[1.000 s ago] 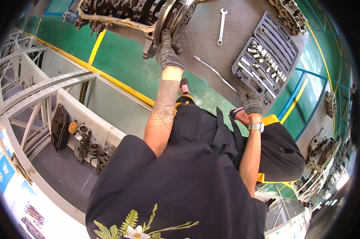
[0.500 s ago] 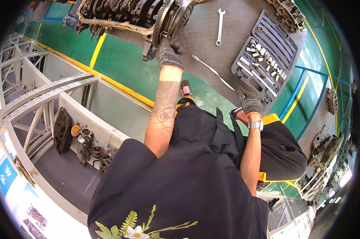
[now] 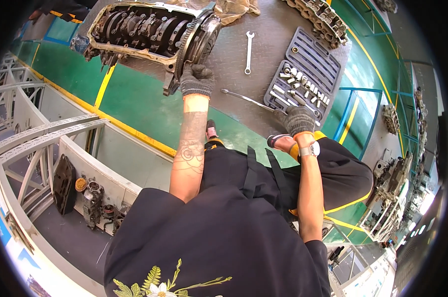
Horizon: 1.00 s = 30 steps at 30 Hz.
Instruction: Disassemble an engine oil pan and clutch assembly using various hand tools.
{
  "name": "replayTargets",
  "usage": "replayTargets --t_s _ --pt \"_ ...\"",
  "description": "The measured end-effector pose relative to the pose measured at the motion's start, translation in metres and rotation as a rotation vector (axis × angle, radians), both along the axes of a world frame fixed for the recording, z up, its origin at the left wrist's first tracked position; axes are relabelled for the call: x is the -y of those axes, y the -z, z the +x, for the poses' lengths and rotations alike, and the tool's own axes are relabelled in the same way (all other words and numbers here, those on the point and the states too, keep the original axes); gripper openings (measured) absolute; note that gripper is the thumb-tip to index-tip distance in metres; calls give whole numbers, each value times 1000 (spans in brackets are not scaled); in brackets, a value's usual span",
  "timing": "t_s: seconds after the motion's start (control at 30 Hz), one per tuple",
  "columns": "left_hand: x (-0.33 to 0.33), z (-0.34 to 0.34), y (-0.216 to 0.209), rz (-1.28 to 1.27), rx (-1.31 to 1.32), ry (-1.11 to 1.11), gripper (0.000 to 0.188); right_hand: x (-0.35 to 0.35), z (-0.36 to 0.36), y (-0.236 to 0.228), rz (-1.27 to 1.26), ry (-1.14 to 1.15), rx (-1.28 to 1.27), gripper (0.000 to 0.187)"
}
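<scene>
1. Two contacts are shown. My left hand [image 3: 197, 81], in a grey knitted glove, is curled at the lower rim of the toothed flywheel [image 3: 190, 41]. Its fingertips are partly hidden, so I cannot tell whether it grips the rim or merely rests against it; the placement would suit steadying that end.

2. Engine block [image 3: 142, 30], to which the flywheel belongs, at the upper left of the worktop [image 3: 229, 67]. It lies with its open side facing me, the crankshaft exposed, probably so that the bolts along it can be reached.

3. My right hand [image 3: 298, 121], gloved likewise, has its fingers closed on the near end of a slender chrome drive bar [image 3: 248, 100]. The bar slants away to the left, its head toward the engine block; a hold at the end, I judge, leaves most of the length free for leverage.

4. Socket case [image 3: 314, 49], open just beyond my right hand. Its sockets [image 3: 303, 81] sit grouped in the nearer half, presumably to keep sizes easy to pick out.

5. Combination wrench [image 3: 249, 52], lying alone between engine block and case, apparently set apart to stay within reach.

6. Cylinder head [image 3: 320, 21], beyond the case at the far edge, seemingly parked clear of the tools.
</scene>
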State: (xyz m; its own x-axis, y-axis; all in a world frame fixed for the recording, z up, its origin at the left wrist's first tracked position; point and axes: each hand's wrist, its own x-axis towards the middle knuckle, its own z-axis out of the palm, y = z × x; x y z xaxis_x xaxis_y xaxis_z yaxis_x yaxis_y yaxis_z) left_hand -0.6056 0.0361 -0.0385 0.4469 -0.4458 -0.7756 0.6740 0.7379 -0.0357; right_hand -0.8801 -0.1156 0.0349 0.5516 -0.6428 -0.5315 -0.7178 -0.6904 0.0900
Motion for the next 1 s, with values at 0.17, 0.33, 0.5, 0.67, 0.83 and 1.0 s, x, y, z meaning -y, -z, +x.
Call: replayTargets --t_s 0.17,0.33,0.5,0.67,0.83,1.0 --pt "11 10 -4 19 -19 66 18 2 49 -25 -78 -267 -42 54" --pt "14 9 4 16 36 39 29 -6 83 -37 -59 -518 -113 27" --pt "-3 0 71 188 604 -104 31 -17 89 -50 5 -628 319 22" --pt "51 -21 61 1621 621 -62 24 5 78 -43 -39 -738 131 22" --pt "52 -13 44 1471 490 -109 32 32 89 -36 -97 -901 185 26" --pt "68 -4 28 1424 231 131 36 89 78 -37 -2 -845 94 34"
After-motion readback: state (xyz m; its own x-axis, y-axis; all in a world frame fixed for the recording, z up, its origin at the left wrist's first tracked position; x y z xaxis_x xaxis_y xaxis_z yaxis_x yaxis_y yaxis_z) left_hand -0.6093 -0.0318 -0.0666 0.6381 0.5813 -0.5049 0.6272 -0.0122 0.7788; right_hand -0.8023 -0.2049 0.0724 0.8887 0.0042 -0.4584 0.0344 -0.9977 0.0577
